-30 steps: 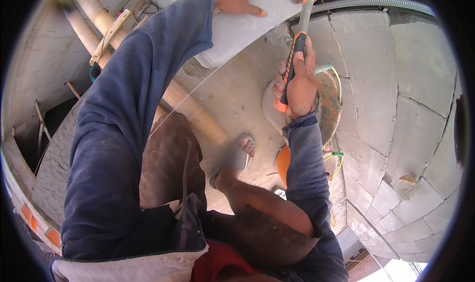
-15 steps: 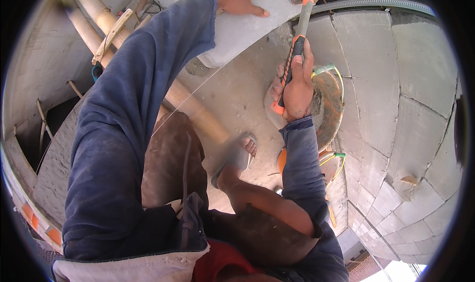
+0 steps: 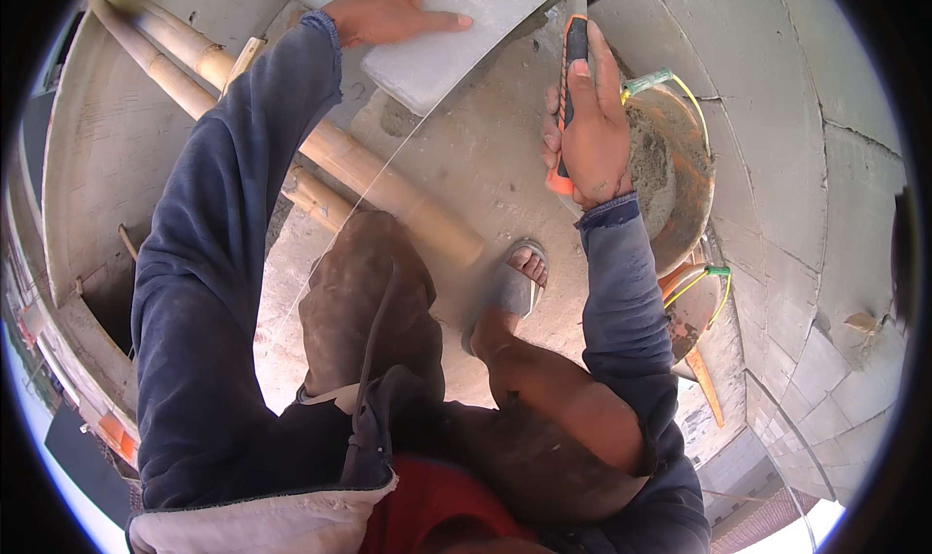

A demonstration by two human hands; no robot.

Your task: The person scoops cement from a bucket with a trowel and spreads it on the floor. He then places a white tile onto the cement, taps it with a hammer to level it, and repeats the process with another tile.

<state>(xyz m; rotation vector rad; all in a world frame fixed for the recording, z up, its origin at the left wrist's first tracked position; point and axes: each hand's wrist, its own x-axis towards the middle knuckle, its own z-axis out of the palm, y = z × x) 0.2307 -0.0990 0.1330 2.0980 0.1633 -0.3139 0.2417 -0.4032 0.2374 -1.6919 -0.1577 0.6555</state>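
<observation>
My left hand (image 3: 398, 15) lies with fingers spread on a pale grey slab (image 3: 451, 44) at the top. My right hand (image 3: 592, 136) is closed round the black-and-orange grip of a hammer (image 3: 577, 0) held upright in the picture; its head is out of frame. Just right of and behind this hand is a bucket (image 3: 660, 175) of grey mortar with a green-handled rim. A thin white string (image 3: 383, 168) runs diagonally down past the slab's lower edge.
Bamboo poles (image 3: 163, 49) lie at upper left and across the dusty floor (image 3: 456, 175). A second bucket (image 3: 694, 311) stands below the first. A grey block wall (image 3: 806, 214) curves along the right, with a dark opening (image 3: 107, 316) at lower left. My sandalled foot (image 3: 524, 268) is at centre.
The view has shifted, moving the buckets rightward in the picture. Both my hands now appear higher, the left one also further left, and the hammer head has left the frame.
</observation>
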